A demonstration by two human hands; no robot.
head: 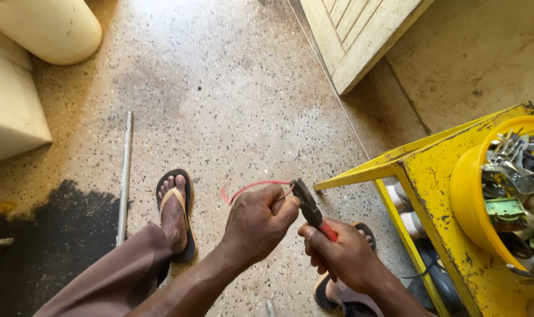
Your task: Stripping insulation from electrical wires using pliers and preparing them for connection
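Note:
My left hand (258,222) is closed around a thin red wire (243,189) that loops out to the left above the floor. My right hand (343,255) grips the red handles of a pair of pliers (309,206). The dark jaws of the pliers meet the wire's end just past my left thumb. Both hands are held over a speckled terrazzo floor, between my two feet in flip-flops (176,212).
A yellow metal stand (422,176) at the right carries a yellow bowl (469,191) full of metal scraps and small parts. A metal rod (125,176) lies on the floor at left. A cream cushioned seat (14,105) and a wooden door (361,35) stand farther off.

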